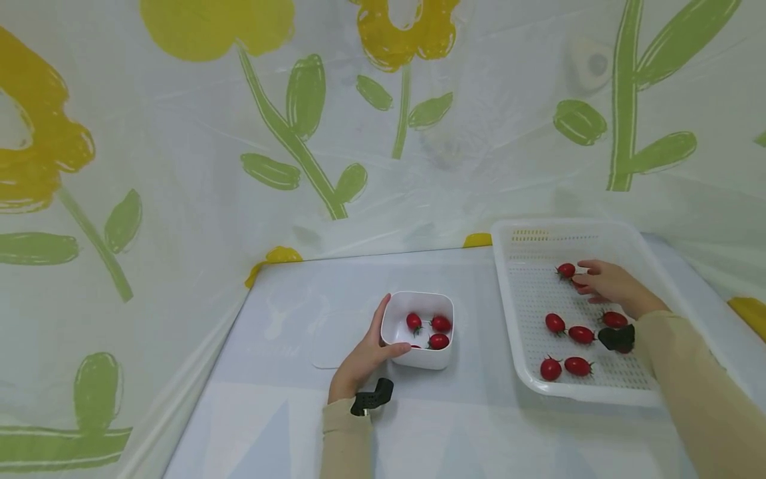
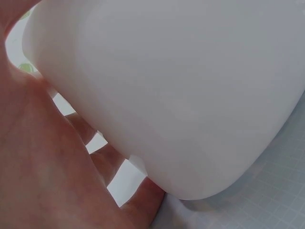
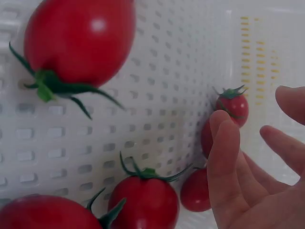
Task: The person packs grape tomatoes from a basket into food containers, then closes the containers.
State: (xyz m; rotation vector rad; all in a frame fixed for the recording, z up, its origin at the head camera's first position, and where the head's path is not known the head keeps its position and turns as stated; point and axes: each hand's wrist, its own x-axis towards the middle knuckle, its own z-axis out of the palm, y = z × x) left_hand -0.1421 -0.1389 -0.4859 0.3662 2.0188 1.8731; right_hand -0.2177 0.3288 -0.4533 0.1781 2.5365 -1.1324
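Note:
My left hand (image 1: 362, 359) grips a small white square box (image 1: 421, 359), its thumb over the near rim and its fingers along the left side. Several cherry tomatoes (image 1: 441, 324) lie inside that box. In the left wrist view the box wall (image 2: 162, 86) fills most of the picture, with fingers curled about it. Over a white perforated basket (image 1: 505, 299) reaches my right hand (image 1: 616, 287), fingers spread and relaxed, close to two cherry tomatoes at the back (image 1: 566, 270). The right wrist view shows the fingers in front of a tomato (image 3: 207, 138); contact cannot be made out.
More red cherry tomatoes with green stems (image 1: 554, 324) lie scattered in the basket, some near its front (image 1: 550, 368). Box and basket stand on a pale table (image 1: 287, 419). A flower-printed sheet (image 1: 197, 166) hangs behind and at the left.

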